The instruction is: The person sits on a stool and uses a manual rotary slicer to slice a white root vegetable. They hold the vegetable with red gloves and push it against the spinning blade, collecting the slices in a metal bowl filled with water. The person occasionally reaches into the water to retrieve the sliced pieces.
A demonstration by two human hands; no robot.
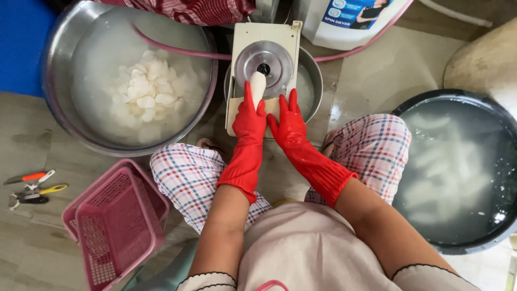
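Down on the tiled floor, in the top middle of the frame, the left hand (249, 119) in a red glove is closed around a white root (258, 84) and pushes its tip onto the round metal slicer (264, 62), while the right hand (289, 123) lies flat and open on the slicer's board. This looks like the slicing step, and next the root likely needs a steady push with fingers kept off the blade. At upper left, a big metal bowl (59, 81) holds white slices (148, 89) in cloudy water, a dark tub (487, 99) at right holds long white pieces (441, 161) in water, and pink baskets (116, 223) sit at lower left.
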